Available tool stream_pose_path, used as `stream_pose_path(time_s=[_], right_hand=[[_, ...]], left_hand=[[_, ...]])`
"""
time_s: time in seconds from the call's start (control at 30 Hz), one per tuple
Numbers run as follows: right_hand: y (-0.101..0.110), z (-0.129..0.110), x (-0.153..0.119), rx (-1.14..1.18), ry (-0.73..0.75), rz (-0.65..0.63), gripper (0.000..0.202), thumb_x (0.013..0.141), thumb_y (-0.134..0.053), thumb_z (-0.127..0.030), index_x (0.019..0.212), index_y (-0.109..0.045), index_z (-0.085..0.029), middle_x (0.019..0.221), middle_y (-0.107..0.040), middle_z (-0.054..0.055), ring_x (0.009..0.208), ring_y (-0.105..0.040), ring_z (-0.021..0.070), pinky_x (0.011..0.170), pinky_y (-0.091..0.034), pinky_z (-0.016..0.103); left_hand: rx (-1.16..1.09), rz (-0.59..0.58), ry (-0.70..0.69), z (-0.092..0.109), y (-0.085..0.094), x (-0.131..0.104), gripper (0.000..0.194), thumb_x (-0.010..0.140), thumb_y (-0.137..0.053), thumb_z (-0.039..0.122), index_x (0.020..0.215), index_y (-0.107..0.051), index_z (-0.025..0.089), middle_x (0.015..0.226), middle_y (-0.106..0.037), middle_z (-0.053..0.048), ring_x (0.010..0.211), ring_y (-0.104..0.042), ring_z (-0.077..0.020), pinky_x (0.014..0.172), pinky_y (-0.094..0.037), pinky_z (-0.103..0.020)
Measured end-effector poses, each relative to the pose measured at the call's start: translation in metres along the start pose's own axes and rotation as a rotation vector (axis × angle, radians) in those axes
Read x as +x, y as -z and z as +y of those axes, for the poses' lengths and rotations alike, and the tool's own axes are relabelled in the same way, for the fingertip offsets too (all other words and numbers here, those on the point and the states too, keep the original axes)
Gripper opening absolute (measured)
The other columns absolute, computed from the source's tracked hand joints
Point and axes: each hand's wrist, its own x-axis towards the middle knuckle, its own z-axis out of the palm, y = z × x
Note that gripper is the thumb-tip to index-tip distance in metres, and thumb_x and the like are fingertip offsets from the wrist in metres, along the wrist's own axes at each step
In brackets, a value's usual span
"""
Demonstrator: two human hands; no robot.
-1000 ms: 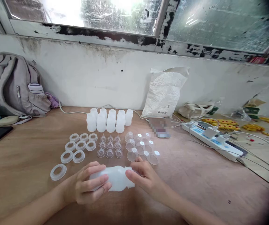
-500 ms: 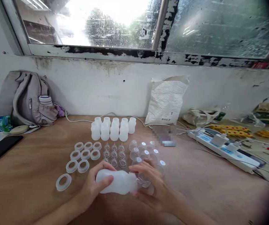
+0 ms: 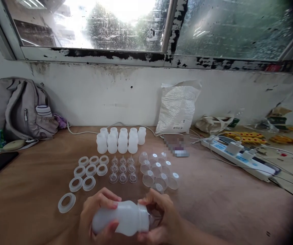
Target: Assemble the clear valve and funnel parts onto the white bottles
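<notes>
My left hand is wrapped round the body of a white plastic bottle, fingers over the top and thumb underneath, holding it on its side just above the wooden table, close to my chest. My right hand is cupped round the bottle's mouth end, fingertips closed on a small clear piece at the neck; I cannot tell exactly what that piece is or how far it sits on. The bottle looks empty and light, with a smooth, slightly waxy wall that I judge would give a little under a hard squeeze, so the belly is the right place for a holding grip and the stiffer neck ring the place for fingertip work. The clear piece looks thin and slick, best pinched by its rim. Just beyond my hands lie a cluster of clear caps, some with white dots on top, and to their left three rows of small clear nipples. Further left are white rings, one of them lying apart nearer to me. Behind these stand more white bottles in two rows. A grey backpack leans on the wall at left, a white bag at the middle, and a power strip lies to the right.
</notes>
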Motion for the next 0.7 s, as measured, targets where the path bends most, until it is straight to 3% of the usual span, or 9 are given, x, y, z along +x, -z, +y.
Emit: stream_pose_path(time_s=[0.2,0.43,0.53,0.6,0.7], right_hand=[[-0.004,-0.014,0.005,0.306,-0.174,-0.064,0.049,0.046,-0.075,-0.037,0.074,-0.038,-0.02,0.063,-0.048,-0.004,0.054,-0.041,0.0074,0.05,-0.033,0.019],[-0.006,-0.019,0.005,0.415,-0.217,-0.07,0.051,0.043,-0.075,-0.038,0.07,-0.036,-0.02,0.059,-0.046,-0.006,0.052,-0.038,0.0066,0.047,-0.031,0.017],[-0.006,-0.02,0.004,0.368,-0.185,-0.005,0.049,0.045,-0.075,-0.041,0.073,-0.04,-0.02,0.06,-0.047,-0.005,0.052,-0.041,0.007,0.046,-0.033,0.018],[-0.002,-0.02,0.006,0.305,-0.206,0.053,0.045,0.052,-0.072,-0.044,0.077,-0.044,-0.019,0.063,-0.049,-0.004,0.051,-0.044,0.0074,0.044,-0.035,0.018],[0.01,-0.022,0.013,0.255,-0.275,0.042,0.04,0.064,-0.066,-0.045,0.087,-0.047,-0.019,0.064,-0.049,-0.004,0.043,-0.044,0.0058,0.037,-0.036,0.017]], left_hand=[[0.112,0.041,-0.119,-0.004,0.003,-0.004,0.016,0.079,-0.051,0.033,0.091,-0.052,0.022,0.075,-0.061,-0.007,0.066,-0.06,-0.0192,0.05,-0.049,-0.029],[0.176,-0.097,-0.261,-0.008,0.012,-0.003,0.025,0.076,-0.055,0.03,0.1,-0.049,0.023,0.085,-0.062,-0.009,0.067,-0.062,-0.019,0.052,-0.052,-0.029],[0.124,-0.169,-0.318,-0.011,0.011,0.001,0.031,0.077,-0.054,0.026,0.106,-0.045,0.022,0.086,-0.061,-0.01,0.072,-0.062,-0.0189,0.055,-0.052,-0.028],[0.082,-0.204,-0.194,-0.012,0.009,0.006,0.033,0.075,-0.055,0.025,0.106,-0.044,0.023,0.091,-0.061,-0.01,0.078,-0.061,-0.0195,0.06,-0.051,-0.028],[0.073,-0.378,0.139,-0.01,0.006,0.015,0.045,0.068,-0.064,0.028,0.107,-0.044,0.024,0.096,-0.06,-0.006,0.08,-0.059,-0.0183,0.066,-0.049,-0.027]])
